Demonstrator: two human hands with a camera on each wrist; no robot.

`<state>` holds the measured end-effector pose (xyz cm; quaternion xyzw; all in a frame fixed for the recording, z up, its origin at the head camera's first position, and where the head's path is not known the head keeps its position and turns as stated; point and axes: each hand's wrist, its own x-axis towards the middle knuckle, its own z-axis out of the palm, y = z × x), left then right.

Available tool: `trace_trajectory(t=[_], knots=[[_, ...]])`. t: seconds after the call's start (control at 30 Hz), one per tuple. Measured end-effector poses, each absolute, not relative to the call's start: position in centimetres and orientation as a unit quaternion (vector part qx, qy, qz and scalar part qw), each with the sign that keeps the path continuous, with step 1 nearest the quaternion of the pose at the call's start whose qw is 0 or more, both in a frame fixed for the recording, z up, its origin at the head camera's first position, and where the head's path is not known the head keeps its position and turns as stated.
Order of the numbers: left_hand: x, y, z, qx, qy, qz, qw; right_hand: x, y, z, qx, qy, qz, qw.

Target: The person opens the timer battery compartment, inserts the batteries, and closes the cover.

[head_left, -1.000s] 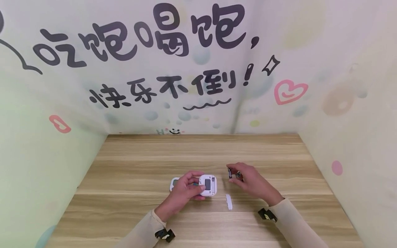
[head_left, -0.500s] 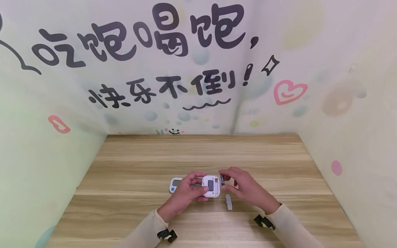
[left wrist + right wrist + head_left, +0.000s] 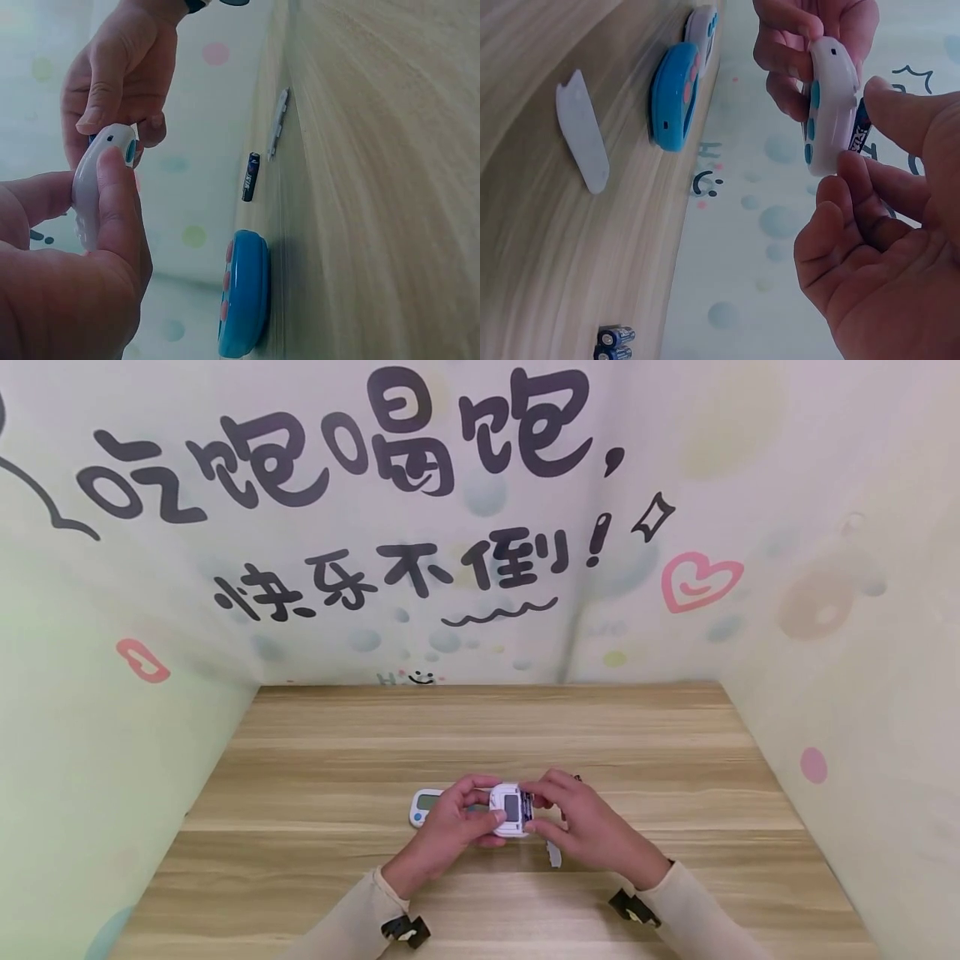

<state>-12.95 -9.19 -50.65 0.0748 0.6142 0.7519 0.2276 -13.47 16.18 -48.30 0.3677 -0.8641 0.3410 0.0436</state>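
Observation:
My left hand point(image 3: 442, 831) grips a small white digital timer point(image 3: 511, 808), its back turned up with a dark square panel on it. My right hand point(image 3: 596, 827) pinches an AAA-sized battery point(image 3: 528, 807) between thumb and fingers, right at the slot along the timer's right side. In the right wrist view the dark battery point(image 3: 861, 126) lies against the back of the timer point(image 3: 832, 105), partly hidden by the thumb. Teal buttons show on the timer's front. A white battery cover point(image 3: 554, 855) lies on the table below the right hand.
Another white timer point(image 3: 424, 804) lies behind the left hand. A blue timer with pink buttons point(image 3: 246, 292) rests on the wooden table point(image 3: 337, 727), hidden in the head view. Loose batteries point(image 3: 615, 342) lie behind the right hand. Walls stand at the back and sides.
My right hand has moved left with the battery, from apart to right at the timer's slot. My left hand has shifted the timer slightly right. The cover is now partly hidden.

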Motion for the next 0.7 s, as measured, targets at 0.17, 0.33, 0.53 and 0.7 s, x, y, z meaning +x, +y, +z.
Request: trace_trajectory(t=[0.17, 0.33, 0.53, 0.7], knots=[[-12.98, -9.07, -50.61, 0.069, 0.608, 0.760, 0.220, -13.18, 16.06, -48.39, 0.376, -0.864, 0.331, 0.052], [-12.99, -9.07, -50.64, 0.061, 0.606, 0.764, 0.215, -13.02, 15.95, -48.64, 0.384, -0.865, 0.316, 0.068], [-12.96, -9.07, -50.77, 0.059, 0.602, 0.766, 0.216, -12.89, 15.92, -48.69, 0.378, -0.865, 0.322, 0.073], [-12.85, -9.18, -50.74, 0.061, 0.603, 0.764, 0.219, -12.85, 15.91, -48.89, 0.359, -0.865, 0.342, 0.074]])
